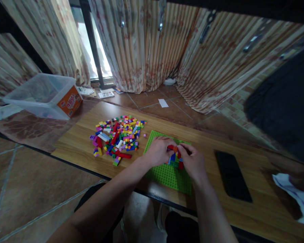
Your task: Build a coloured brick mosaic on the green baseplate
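Over the green baseplate [164, 180], my left fingers [162, 138] and right fingers [186, 146] meet at a red brick [170, 147] and an orange brick [175, 149]; I can't tell which hand grips. Beneath them, a cluster of coloured bricks [172, 158] sits on the baseplate. Left of the baseplate, a loose heap of bricks [118, 135] covers part of my bench [76, 135]; right of the baseplate lies a flat black slab [233, 175].
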`<state>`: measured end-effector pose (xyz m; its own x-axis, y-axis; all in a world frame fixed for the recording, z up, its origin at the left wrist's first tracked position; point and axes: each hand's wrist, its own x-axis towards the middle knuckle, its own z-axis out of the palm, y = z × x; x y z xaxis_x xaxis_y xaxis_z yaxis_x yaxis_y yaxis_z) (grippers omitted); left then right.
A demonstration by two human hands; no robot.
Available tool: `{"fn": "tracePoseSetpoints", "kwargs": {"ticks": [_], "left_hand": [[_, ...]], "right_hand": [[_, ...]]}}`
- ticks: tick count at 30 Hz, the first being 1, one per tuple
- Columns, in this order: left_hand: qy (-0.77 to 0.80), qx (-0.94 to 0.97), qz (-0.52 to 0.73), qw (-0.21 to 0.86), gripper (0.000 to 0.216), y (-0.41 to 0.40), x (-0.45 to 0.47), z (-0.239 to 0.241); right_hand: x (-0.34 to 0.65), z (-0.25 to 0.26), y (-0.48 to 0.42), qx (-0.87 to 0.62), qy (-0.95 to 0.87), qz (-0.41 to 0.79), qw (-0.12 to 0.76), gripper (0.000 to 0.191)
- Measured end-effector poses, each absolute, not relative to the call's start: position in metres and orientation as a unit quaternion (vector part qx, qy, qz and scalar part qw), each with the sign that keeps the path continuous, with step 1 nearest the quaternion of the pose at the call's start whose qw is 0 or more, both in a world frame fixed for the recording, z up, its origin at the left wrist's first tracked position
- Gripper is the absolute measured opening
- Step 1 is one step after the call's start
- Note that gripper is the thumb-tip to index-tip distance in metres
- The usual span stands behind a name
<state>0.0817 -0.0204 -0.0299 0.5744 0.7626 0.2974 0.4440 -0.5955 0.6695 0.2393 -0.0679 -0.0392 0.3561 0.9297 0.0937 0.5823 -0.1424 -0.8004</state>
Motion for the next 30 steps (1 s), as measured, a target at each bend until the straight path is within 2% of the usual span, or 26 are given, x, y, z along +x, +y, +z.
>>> {"fn": "tracePoseSetpoints", "kwargs": {"ticks": [4,7,14,22,26,30], "left_hand": [[0.376,0.831,0.294,0.286,0.014,-0.021,0.083,-0.029],[0.397,0.818,0.294,0.294,0.019,-0.022,0.084,-0.030],[0.414,0.794,0.309,0.320,0.031,-0.024,0.085,-0.034],[0.402,0.796,0.307,0.332,0.033,-0.025,0.084,-0.035],[0.379,0.787,0.336,0.351,0.038,-0.023,0.082,-0.038],[0.397,0.748,0.363,0.390,0.033,-0.019,0.080,-0.040]], "right_hand": [[0.236,-0.043,-0.067,-0.734,-0.532,0.207,0.369,0.051],[0.235,-0.046,-0.064,-0.731,-0.525,0.212,0.381,0.048],[0.235,-0.048,-0.056,-0.723,-0.459,0.298,0.421,0.042],[0.232,-0.051,-0.058,-0.711,-0.506,0.251,0.419,0.039],[0.235,-0.051,-0.061,-0.708,-0.520,0.246,0.410,0.042],[0.241,-0.051,-0.062,-0.708,-0.478,0.295,0.428,0.049]]}}
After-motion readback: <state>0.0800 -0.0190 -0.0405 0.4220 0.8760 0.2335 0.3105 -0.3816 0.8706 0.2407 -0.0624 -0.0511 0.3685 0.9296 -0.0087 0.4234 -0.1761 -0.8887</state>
